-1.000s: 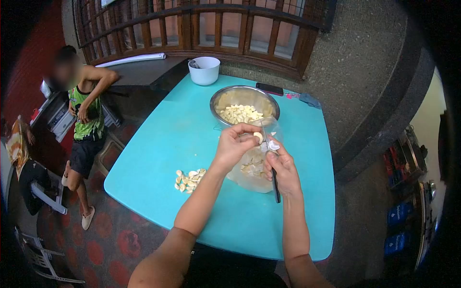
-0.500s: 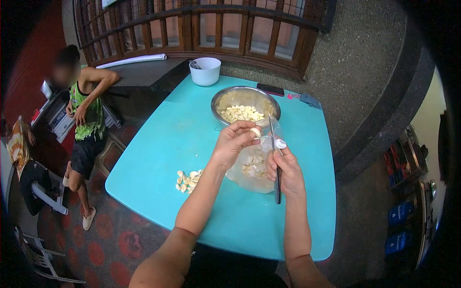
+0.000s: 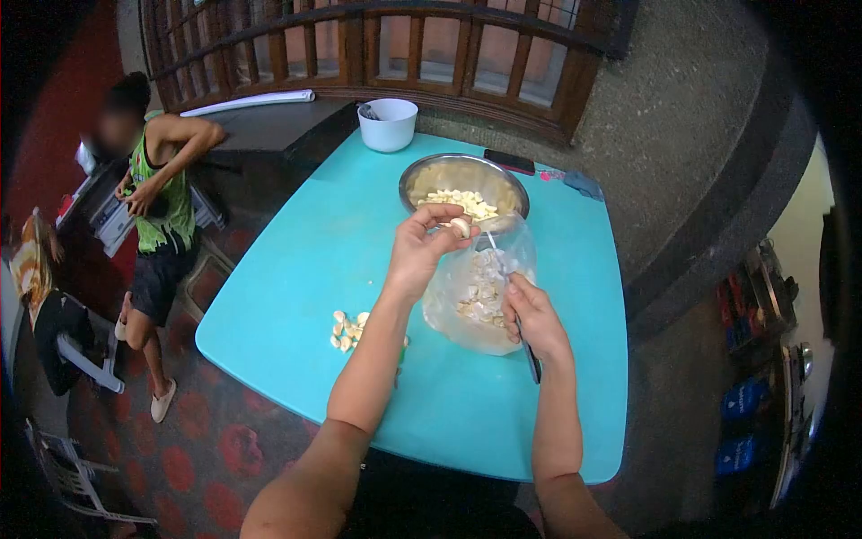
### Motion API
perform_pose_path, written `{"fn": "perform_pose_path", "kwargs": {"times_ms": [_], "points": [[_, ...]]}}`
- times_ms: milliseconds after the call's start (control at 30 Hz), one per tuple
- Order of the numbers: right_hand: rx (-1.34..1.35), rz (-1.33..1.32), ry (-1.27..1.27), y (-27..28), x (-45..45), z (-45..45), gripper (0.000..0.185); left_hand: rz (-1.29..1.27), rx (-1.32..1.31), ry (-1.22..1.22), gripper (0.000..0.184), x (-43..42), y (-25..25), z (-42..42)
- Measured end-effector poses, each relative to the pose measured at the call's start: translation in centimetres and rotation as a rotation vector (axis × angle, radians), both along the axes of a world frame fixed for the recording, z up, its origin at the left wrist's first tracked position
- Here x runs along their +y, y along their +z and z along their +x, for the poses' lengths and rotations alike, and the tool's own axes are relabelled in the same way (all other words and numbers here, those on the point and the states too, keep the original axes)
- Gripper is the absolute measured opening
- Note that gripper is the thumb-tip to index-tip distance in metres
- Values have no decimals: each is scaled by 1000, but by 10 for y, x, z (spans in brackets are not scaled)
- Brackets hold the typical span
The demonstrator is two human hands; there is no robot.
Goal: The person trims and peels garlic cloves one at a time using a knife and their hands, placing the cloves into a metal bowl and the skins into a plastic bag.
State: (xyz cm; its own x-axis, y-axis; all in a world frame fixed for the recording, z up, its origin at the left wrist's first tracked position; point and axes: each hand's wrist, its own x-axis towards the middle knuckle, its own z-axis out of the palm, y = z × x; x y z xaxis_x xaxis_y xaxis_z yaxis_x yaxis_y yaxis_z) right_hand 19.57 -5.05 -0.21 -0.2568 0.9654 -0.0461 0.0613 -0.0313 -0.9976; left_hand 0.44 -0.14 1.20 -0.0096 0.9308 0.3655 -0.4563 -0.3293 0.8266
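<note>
Round metal bowl set at twelve o'clock from filmy bag, curved clove pinched by left hand, knife gripped by right hand

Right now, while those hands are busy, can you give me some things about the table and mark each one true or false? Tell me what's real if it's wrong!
1. The left hand holds a garlic clove. True.
2. The right hand holds a spoon. False: it holds a knife with a dark handle.
3. The metal bowl has pale cloves in it. True.
4. The plastic bag is inside the metal bowl. False: it is on the table, nearer to the person than the bowl.
5. The white bowl is the nearest bowl to the person. False: it stands farther back than the metal one.
</note>
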Motion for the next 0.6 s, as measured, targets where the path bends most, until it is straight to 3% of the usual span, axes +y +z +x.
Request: {"fn": "perform_pose_path", "kwargs": {"times_ms": [133,333,467,600], "points": [[-50,-35,12,-3,1,-3,48,-12,9,-30,28,0,0,1],[124,243,-34,6,-5,-13,49,-24,108,-37,25,1,-5,10],[136,239,-1,10,-9,-15,46,47,257,33,17,-2,-10,25],[137,228,1,15,-12,-13,43,55,230,30,14,-6,-12,31]]}}
